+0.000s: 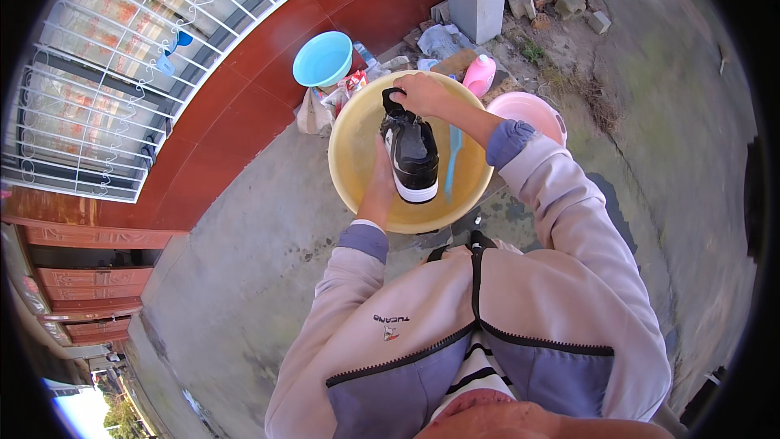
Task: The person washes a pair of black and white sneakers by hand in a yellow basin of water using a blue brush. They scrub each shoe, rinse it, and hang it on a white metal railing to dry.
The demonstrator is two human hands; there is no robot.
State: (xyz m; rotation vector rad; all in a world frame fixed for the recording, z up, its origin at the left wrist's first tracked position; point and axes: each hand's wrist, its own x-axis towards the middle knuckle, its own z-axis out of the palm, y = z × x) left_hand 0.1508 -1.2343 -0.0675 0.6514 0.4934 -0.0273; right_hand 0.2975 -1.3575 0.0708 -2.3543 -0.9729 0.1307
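A wet black sneaker (pixel 415 155) with a white sole is held over a large yellow plastic basin (pixel 348 195). My left hand (pixel 381 174) grips the shoe along its left side, with its fingers partly hidden behind it. At the far end, my right hand (pixel 421 94) pinches a soft black part of the shoe; whether this is the tongue or the collar, I cannot tell. Water glistens on the black upper. Beside the shoe, a long light-blue plastic handle (pixel 453 158) slants down into the basin.
Beyond the basin are a light-blue basin (pixel 324 61), a pink bottle (pixel 479 75) and a pink basin (pixel 529 116). A concrete block (pixel 475 0) stands against the red tiled wall (pixel 244 116), near rubble. Wet patches mark the concrete floor (pixel 244 268).
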